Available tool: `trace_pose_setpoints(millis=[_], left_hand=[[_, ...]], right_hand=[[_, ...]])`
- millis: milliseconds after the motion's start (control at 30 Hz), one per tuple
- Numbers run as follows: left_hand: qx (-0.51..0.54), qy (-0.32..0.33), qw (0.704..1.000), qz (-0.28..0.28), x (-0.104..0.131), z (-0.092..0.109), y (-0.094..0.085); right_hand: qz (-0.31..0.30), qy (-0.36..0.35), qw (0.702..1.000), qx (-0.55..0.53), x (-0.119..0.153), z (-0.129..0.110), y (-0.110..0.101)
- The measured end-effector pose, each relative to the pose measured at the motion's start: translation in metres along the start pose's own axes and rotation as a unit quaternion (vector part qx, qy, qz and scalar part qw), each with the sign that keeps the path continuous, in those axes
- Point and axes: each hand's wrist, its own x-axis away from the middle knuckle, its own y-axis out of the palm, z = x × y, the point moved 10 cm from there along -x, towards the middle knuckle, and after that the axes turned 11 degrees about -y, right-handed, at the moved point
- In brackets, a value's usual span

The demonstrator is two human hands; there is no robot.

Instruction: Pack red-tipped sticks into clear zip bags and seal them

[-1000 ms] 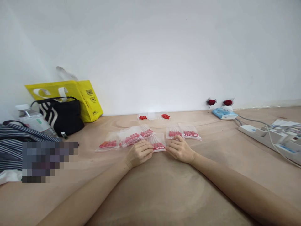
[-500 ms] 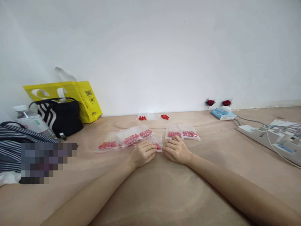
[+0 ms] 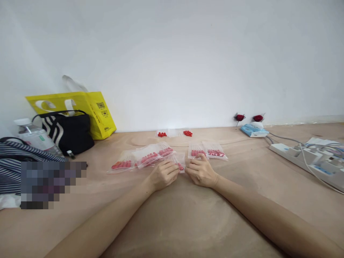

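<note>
Both hands rest low over the table at a small clear zip bag point(image 3: 181, 160) with red, rounded pieces in its lower part. My left hand point(image 3: 164, 175) has its fingers bent together over the bag's left side and hides much of it. At the right edge of that bag, my right hand point(image 3: 201, 172) is curled, its fingertips pinched at the corner. Overlapping clear bags of red pieces point(image 3: 149, 157) lie left of my left hand. Just beyond my right hand are two more filled bags point(image 3: 215, 152).
Farther back lie loose red pieces point(image 3: 187, 133) on clear plastic. A yellow bag point(image 3: 103, 118), black bag point(image 3: 77, 132) and plastic bottle point(image 3: 37, 138) stand left. At right are a blue tissue pack point(image 3: 252, 130), dark red roses point(image 3: 258, 118) and a power strip point(image 3: 298, 157) with cables.
The whole view has shifted very slightly. Both hands keep nearly the same place and pose at the bag; the bags lie as before.
</note>
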Motion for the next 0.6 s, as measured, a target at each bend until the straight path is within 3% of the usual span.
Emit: trace_pose_setpoints(millis=[267, 600], left_hand=[[-0.023, 0.012, 0.999, 0.023, 0.017, -0.009, -0.016], [-0.026, 0.000, 0.999, 0.030, 0.019, -0.009, -0.025]], right_hand=[[0.011, 0.028, 1.000, 0.004, 0.007, 0.005, -0.004], [0.005, 0.031, 1.000, -0.002, 0.008, 0.006, -0.002]])
